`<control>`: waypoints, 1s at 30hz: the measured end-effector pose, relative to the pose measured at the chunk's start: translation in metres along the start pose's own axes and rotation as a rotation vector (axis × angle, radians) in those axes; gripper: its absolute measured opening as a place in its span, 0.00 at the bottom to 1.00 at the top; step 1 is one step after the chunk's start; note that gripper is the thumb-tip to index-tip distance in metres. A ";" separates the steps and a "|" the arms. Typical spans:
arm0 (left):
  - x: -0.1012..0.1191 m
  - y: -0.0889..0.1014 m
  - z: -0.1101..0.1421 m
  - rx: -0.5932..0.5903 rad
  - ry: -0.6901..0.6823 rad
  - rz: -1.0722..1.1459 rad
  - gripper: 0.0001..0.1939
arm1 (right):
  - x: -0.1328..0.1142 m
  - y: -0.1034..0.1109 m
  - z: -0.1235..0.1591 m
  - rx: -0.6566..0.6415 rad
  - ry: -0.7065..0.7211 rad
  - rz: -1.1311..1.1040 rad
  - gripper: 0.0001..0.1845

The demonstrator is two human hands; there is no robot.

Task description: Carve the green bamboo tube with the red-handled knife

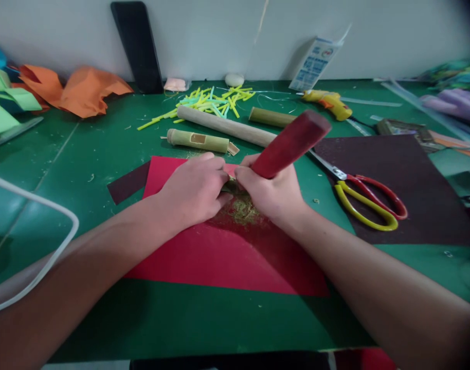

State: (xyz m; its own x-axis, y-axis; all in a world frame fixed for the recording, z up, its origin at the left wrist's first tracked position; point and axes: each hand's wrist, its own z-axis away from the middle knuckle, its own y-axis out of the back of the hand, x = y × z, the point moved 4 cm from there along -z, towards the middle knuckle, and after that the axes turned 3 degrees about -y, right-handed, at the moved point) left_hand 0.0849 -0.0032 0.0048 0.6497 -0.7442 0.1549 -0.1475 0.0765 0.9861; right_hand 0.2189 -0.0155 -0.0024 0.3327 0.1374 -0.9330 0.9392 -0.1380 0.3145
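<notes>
Forearms (96,264) are cut off; right fingers (251,180) clasp red handle (291,146); left fingers (217,172) pinch half-hidden piece (230,187).

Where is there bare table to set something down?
Green table shows bare in front, between the red sheet and the near edge, and at left, between the orange paper and dark strip, bar small scraps. Crowded: beyond the left hand, with cut straws, pale stick and bamboo tube; at right, scissors partly over a dark sheet.
</notes>
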 end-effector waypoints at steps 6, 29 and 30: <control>0.000 -0.002 0.001 0.027 0.003 -0.005 0.13 | 0.001 0.003 -0.003 0.122 0.031 -0.010 0.14; 0.002 -0.002 0.001 0.043 -0.008 0.002 0.12 | 0.001 0.001 -0.003 0.111 0.023 0.019 0.15; 0.002 -0.002 0.000 0.047 -0.012 0.000 0.12 | 0.001 0.001 -0.003 0.110 0.023 0.026 0.15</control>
State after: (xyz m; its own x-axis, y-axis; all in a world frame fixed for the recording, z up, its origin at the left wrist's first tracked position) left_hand 0.0864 -0.0054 0.0034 0.6412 -0.7518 0.1537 -0.1821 0.0455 0.9822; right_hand 0.2199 -0.0123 -0.0024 0.3597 0.1544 -0.9202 0.9156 -0.2485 0.3162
